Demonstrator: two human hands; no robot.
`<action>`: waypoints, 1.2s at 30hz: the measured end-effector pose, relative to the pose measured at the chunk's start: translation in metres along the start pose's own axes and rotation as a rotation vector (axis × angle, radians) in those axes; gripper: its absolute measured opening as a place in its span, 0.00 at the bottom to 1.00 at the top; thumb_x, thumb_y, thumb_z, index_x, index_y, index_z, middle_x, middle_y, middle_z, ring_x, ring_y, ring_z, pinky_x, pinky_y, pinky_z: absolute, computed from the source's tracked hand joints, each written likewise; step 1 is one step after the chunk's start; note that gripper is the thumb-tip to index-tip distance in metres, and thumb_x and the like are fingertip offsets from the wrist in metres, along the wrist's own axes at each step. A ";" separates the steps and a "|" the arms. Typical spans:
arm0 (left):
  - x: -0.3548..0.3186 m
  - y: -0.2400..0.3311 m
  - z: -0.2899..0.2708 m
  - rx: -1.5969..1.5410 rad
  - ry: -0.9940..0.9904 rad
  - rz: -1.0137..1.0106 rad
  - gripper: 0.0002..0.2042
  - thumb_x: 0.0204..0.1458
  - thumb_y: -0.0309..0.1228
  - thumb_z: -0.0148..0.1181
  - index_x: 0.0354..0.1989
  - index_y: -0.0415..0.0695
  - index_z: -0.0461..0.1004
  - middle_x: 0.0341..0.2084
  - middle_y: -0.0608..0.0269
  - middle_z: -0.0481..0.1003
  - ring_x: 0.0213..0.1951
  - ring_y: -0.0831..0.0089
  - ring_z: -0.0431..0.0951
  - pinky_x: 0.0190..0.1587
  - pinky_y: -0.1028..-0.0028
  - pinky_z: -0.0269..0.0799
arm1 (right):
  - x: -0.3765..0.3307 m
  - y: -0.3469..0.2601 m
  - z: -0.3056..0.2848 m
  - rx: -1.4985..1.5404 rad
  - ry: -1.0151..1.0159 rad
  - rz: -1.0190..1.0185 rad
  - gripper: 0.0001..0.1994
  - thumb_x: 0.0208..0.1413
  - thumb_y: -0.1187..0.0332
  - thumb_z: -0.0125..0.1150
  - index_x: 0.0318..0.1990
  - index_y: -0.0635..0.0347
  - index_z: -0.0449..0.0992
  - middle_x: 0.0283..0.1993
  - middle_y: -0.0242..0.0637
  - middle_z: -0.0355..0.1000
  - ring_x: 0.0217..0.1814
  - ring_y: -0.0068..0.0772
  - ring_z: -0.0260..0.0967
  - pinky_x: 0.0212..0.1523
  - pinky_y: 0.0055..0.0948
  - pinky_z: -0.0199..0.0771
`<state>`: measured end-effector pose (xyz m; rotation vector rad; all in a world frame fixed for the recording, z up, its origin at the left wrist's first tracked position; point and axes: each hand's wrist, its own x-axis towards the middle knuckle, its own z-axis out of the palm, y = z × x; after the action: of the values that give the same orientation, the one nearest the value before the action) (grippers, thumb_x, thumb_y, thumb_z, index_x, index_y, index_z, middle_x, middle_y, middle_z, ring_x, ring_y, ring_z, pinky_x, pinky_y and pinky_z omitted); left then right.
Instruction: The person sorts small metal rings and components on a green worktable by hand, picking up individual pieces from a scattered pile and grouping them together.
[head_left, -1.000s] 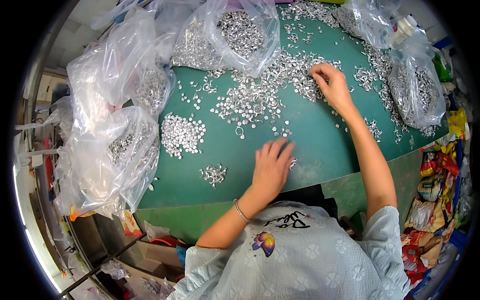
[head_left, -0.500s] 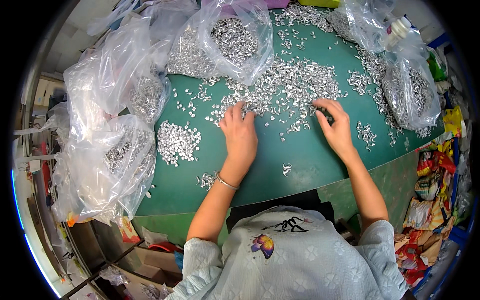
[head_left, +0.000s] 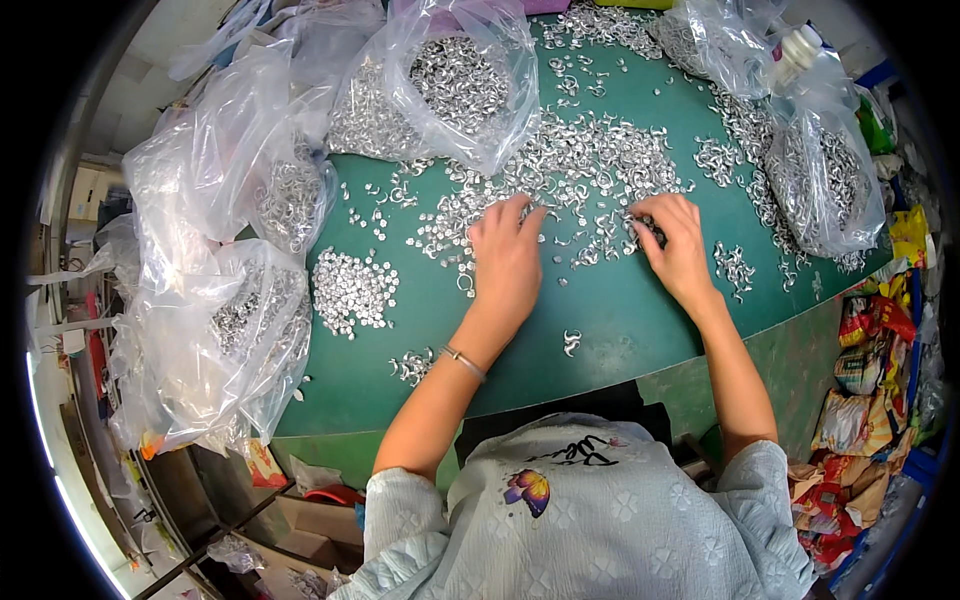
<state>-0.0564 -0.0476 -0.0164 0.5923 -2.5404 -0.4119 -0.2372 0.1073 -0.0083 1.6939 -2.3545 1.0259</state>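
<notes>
A broad heap of small, curved silver metal pieces (head_left: 570,165) is spread over the green tabletop. At its near left edge, my left hand (head_left: 507,260) is closed, thumb and bent fingers pinching small silver pieces against the heap. My right hand (head_left: 680,250) rests at the heap's near right edge, its curled fingers and thumb closed around a few more such pieces, partly hidden by the fingers. A compact pile of small, rounder silver pieces (head_left: 353,290) lies left of my left hand. A little cluster of curved pieces (head_left: 411,367) sits beside my left wrist.
Clear plastic bags of silver pieces stand at the left (head_left: 215,330), the back (head_left: 460,85) and the right (head_left: 825,190) of the green table (head_left: 520,360). A white bottle (head_left: 797,52) stands back right. Colourful packages (head_left: 860,400) lie beyond the right edge.
My left hand has moved right along the heap's near edge, its fingers drawing closer together. My right hand has stayed nearly in place, its fingers curling further toward the thumb.
</notes>
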 end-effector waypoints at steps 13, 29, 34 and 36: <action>0.039 0.005 0.026 -0.023 -0.100 0.177 0.10 0.45 0.24 0.62 0.38 0.43 0.75 0.38 0.64 0.71 0.43 0.64 0.70 0.44 0.65 0.59 | -0.005 0.005 -0.020 -0.040 0.024 0.157 0.08 0.48 0.76 0.63 0.37 0.58 0.78 0.41 0.35 0.72 0.49 0.40 0.66 0.49 0.36 0.62; 0.047 -0.005 0.015 -0.352 0.129 0.061 0.04 0.51 0.22 0.59 0.35 0.40 0.75 0.30 0.57 0.76 0.34 0.62 0.75 0.39 0.67 0.66 | 0.023 -0.020 0.012 -0.195 -0.209 -0.120 0.05 0.47 0.76 0.59 0.33 0.58 0.78 0.45 0.34 0.69 0.51 0.36 0.63 0.55 0.44 0.56; 0.018 0.022 -0.015 -0.564 -0.012 -0.220 0.03 0.51 0.18 0.58 0.34 0.34 0.75 0.29 0.51 0.76 0.30 0.58 0.77 0.35 0.67 0.72 | 0.022 -0.024 0.010 -0.110 -0.110 -0.126 0.04 0.47 0.76 0.61 0.32 0.58 0.77 0.43 0.32 0.69 0.50 0.36 0.63 0.54 0.43 0.56; -0.006 0.033 -0.024 -0.579 -0.111 -0.197 0.04 0.51 0.18 0.58 0.34 0.34 0.75 0.30 0.52 0.76 0.31 0.60 0.77 0.36 0.68 0.72 | 0.022 -0.021 0.016 -0.105 -0.124 -0.171 0.05 0.47 0.76 0.62 0.32 0.58 0.77 0.44 0.32 0.69 0.51 0.36 0.63 0.54 0.43 0.56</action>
<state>-0.0495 -0.0205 0.0141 0.6001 -2.2993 -1.2242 -0.2228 0.0769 -0.0022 1.9296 -2.2400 0.7770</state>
